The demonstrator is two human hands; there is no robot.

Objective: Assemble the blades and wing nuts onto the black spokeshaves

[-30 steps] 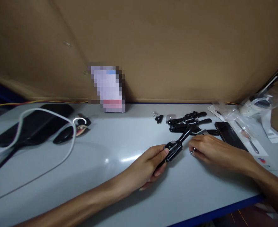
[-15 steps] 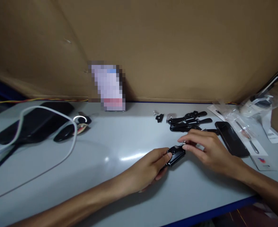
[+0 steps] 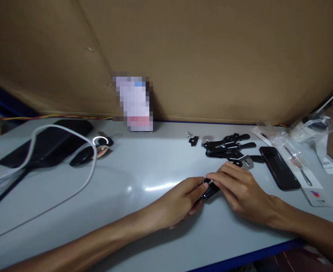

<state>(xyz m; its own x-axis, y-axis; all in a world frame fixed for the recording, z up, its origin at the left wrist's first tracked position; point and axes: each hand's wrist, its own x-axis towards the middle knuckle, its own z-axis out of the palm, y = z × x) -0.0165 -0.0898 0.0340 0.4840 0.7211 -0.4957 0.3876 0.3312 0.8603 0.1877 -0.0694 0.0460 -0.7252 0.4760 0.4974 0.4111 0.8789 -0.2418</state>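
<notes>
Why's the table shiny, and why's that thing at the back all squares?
Head view: the white streak on the tabletop beyond the left hand looks like reflected light; head view: the upright thing at the back is pixelated into blocks, hiding its details.

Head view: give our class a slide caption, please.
Left hand grips a black tool while the right hand holds a metal part over it.

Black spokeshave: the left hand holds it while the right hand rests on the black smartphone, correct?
No: in the head view, the right hand is at the black spokeshave, not on the black smartphone. The left hand does hold the spokeshave.
</notes>
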